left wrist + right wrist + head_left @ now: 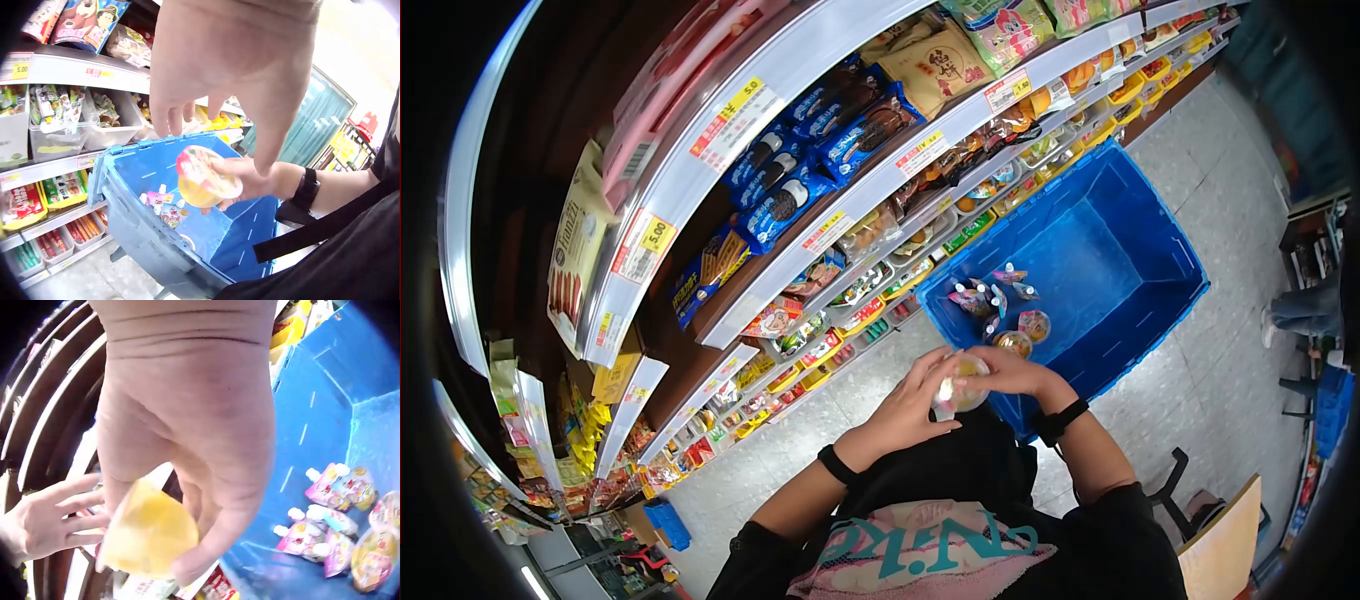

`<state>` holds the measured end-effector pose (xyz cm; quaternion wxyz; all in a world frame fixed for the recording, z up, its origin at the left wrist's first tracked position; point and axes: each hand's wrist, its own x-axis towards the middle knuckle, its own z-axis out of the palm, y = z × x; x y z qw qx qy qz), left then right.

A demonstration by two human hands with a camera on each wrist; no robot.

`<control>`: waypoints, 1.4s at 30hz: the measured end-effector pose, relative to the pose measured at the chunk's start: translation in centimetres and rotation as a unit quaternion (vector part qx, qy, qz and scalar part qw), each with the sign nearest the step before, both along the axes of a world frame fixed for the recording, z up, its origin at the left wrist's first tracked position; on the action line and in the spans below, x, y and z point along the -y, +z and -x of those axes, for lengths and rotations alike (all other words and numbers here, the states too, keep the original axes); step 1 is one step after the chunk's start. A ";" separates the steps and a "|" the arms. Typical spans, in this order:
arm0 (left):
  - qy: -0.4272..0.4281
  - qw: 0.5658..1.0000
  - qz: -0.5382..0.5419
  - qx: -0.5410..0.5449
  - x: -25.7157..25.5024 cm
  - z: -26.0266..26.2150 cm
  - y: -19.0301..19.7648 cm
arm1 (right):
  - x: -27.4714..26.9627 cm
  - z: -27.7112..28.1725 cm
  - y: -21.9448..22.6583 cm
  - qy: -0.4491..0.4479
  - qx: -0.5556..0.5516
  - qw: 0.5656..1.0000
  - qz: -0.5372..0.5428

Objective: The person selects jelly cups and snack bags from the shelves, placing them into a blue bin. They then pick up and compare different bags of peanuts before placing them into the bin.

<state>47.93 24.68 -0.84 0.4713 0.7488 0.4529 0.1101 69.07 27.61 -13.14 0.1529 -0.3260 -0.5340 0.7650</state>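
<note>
Low in front of the body, my right hand (pixel 1020 376) grips a clear lidded cup (pixel 972 386) with yellow contents. Its thumb and fingers curl round the cup (pixel 153 534) in the right wrist view. My left hand (pixel 903 408) is beside the cup, fingers extended; in the right wrist view the left hand (pixel 47 522) points toward it. The left wrist view has the left hand (pixel 234 69) above the cup (pixel 203 187), whose lid is partly pink. Whether the left fingertips touch the cup is hard to tell.
A blue crate (pixel 1145 345) on the floor holds several spouted pouches (pixel 970 300) and two round cups (pixel 1012 344). Snack shelves (pixel 800 250) with price tags curve along the left. A wooden board (pixel 1225 545) stands at lower right, and a person's leg (pixel 1305 312) at far right.
</note>
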 end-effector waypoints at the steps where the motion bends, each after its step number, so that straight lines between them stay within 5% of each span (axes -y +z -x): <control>1: 0.016 1.000 -0.012 -0.021 0.4 0.4 -0.3 | -0.1 -0.7 -1.1 -0.007 0.059 0.998 -0.025; 4: 0.055 0.997 -0.015 -0.050 1.4 2.1 -0.5 | -0.5 -3.5 -7.0 -0.174 0.187 0.966 -0.038; 6: 0.090 0.994 -0.021 -0.055 2.1 3.5 -0.7 | -1.8 -5.6 -6.9 -0.198 0.353 0.911 -0.082; 8: 0.109 0.992 -0.014 -0.059 3.1 4.8 -1.2 | -1.5 -7.0 -10.9 -0.235 0.390 0.884 -0.109; 10: 0.141 0.988 -0.002 -0.065 4.2 5.6 -1.7 | -2.4 -10.3 -14.3 -0.132 0.504 0.847 -0.108; 11: 0.147 0.987 0.002 -0.066 4.7 5.9 -1.8 | -2.6 -11.2 -15.8 -0.125 0.504 0.848 -0.107; 14: 0.171 0.982 0.021 -0.074 5.8 6.5 -2.4 | -2.9 -11.8 -18.4 -0.198 0.507 0.830 0.121; 18: 0.220 0.971 0.075 -0.062 7.1 6.9 -2.9 | -2.2 -12.2 -22.6 -0.106 0.534 0.836 0.066; 20: 0.239 0.964 0.104 -0.058 7.6 7.1 -3.4 | -1.7 -12.0 -24.9 -0.186 0.548 0.815 0.035; 26: 0.237 0.957 0.134 -0.095 8.3 7.3 -4.6 | 0.1 -11.0 -29.0 -0.204 0.553 0.807 -0.024; 29: 0.216 0.963 0.115 -0.108 8.7 7.3 -5.3 | 0.4 -11.5 -31.5 -0.194 0.547 0.812 0.057; 33: 0.216 0.965 0.111 -0.103 8.0 6.8 -5.0 | 0.0 -11.3 -28.1 -0.245 0.505 0.823 0.085; 38: 0.203 0.970 0.095 -0.097 7.6 6.7 -4.9 | -0.6 -10.2 -24.6 -0.263 0.528 0.784 0.194; 41: 0.188 0.973 0.073 -0.108 7.6 6.6 -4.8 | 1.2 -11.7 -31.3 -0.223 0.523 0.817 0.094; 42: 0.195 0.972 0.083 -0.102 7.5 6.5 -4.7 | 1.2 -11.3 -30.3 -0.223 0.523 0.817 0.094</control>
